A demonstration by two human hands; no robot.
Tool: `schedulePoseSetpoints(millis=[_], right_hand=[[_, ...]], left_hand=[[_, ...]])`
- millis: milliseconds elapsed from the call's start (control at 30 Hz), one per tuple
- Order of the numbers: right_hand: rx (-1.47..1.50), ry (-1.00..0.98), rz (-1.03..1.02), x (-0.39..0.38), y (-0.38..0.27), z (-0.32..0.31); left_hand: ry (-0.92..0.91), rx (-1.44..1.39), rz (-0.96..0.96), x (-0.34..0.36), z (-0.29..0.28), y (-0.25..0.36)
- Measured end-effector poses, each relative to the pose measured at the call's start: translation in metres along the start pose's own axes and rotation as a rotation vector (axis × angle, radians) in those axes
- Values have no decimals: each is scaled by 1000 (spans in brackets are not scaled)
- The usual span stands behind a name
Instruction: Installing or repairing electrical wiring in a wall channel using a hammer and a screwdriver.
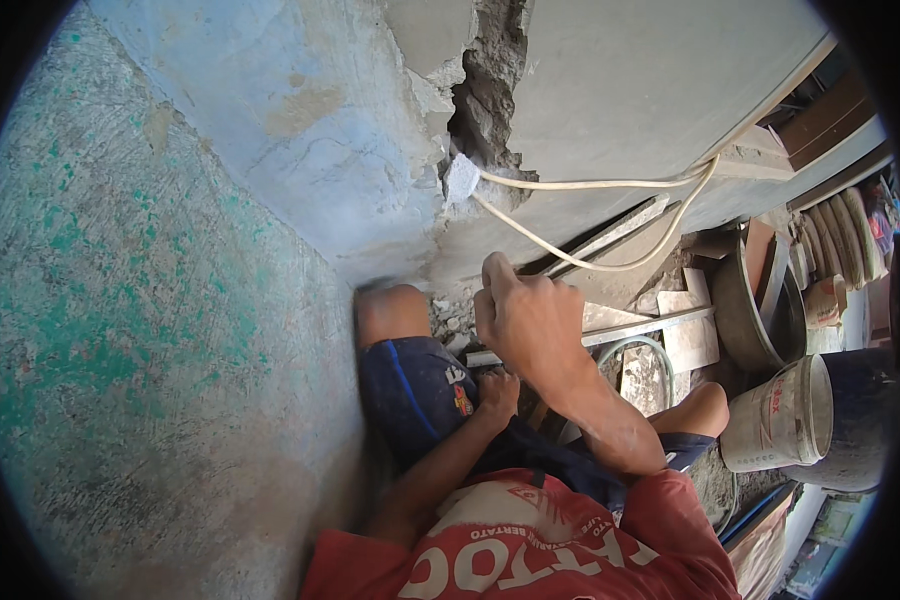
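Cracked grey wall (620, 90) ahead, pale cable (590, 184) trailing right; my right hand (530, 320) grips a thin tool, my left hand (497, 392) lies clenched near my knee (390, 310).

Building site, broken plaster wall (490, 100), loose cable (590, 183), mortar-stained bucket (780, 415), stacked tiles (685, 325), rubble
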State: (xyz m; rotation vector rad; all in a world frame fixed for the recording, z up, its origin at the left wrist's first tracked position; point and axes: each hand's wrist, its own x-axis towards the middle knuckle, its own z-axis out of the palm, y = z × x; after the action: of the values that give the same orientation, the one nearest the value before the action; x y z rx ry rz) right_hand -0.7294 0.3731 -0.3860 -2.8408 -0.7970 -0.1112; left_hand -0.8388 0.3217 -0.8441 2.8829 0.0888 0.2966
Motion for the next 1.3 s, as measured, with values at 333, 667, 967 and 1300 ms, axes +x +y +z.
schedulePoseSetpoints(millis=[333, 667, 967, 1300], right_hand=[[120, 314, -94, 74, 14, 22], [461, 562, -180, 26, 48, 38], [151, 352, -262, 31, 47, 47], [457, 994, 683, -65, 138, 84]], left_hand=[[-403, 94, 129, 32, -131, 20], [-361, 169, 177, 38, -137, 17], [-310, 194, 230, 30, -133, 18], [-459, -58, 90, 30, -127, 19]])
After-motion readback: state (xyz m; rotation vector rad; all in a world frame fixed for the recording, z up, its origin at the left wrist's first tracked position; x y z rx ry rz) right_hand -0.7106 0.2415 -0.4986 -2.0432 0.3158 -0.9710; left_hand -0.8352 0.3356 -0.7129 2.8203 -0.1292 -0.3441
